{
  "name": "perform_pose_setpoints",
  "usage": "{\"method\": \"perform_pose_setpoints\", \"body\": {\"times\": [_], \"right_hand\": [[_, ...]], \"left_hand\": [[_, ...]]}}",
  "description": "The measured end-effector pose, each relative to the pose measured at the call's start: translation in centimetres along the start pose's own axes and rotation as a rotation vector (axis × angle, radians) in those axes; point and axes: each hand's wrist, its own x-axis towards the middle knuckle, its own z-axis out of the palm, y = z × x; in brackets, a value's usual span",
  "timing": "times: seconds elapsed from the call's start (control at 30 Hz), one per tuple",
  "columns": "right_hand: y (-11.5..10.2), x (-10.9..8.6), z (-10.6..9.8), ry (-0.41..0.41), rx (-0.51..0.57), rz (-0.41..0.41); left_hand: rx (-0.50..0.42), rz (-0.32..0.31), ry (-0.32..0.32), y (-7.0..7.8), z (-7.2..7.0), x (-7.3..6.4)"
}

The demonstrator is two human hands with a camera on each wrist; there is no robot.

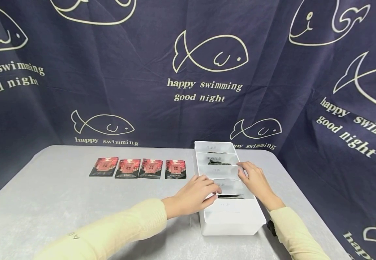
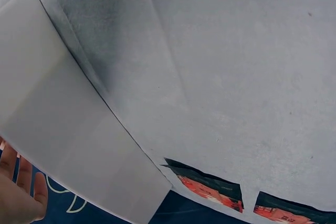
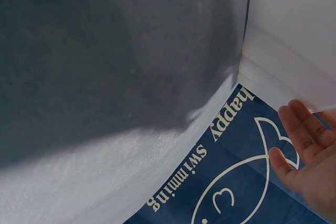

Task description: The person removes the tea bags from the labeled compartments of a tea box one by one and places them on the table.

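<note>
The left hand [image 1: 197,193] is at the near left edge of a long white box [image 1: 233,224], its fingers lightly bent and the thumb apart from them, with nothing visibly gripped. The right hand [image 1: 254,180] is farther forward, fingers loosely extended, fingertips at the box's right rim. The box stands between the two hands, lengthwise away from the person, its dividers making a row of compartments marked with faint handwritten labels [image 1: 215,170].

In a compartment just beside the left hand's fingertips, a dark packet [image 1: 231,196] shows its upper edge. More dark packets [image 1: 219,162] show in compartments beyond the left hand, to the left of the right hand's fingers.

Well to the left of the left hand and a little farther off, four red-and-black packets [image 1: 150,168] lie in a row on the grey surface [image 1: 77,206]. Both forearms wear pale yellow sleeves [image 1: 126,224]. Beyond the hands hangs a dark blue cloth [image 1: 155,50] printed with fish outlines and lettering.
</note>
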Motion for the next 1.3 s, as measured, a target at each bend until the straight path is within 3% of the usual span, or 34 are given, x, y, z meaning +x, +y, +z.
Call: {"method": "perform_pose_setpoints", "body": {"times": [0.8, 1.3], "right_hand": [[0.1, 0.0, 0.1, 0.006, 0.007, -0.001], [-0.2, -0.1, -0.1, -0.010, 0.014, 0.018]], "left_hand": [[-0.031, -0.053, 0.024, -0.6, 0.6, 1.4], [-0.012, -0.089, 0.141, -0.2, 0.9, 1.3]]}}
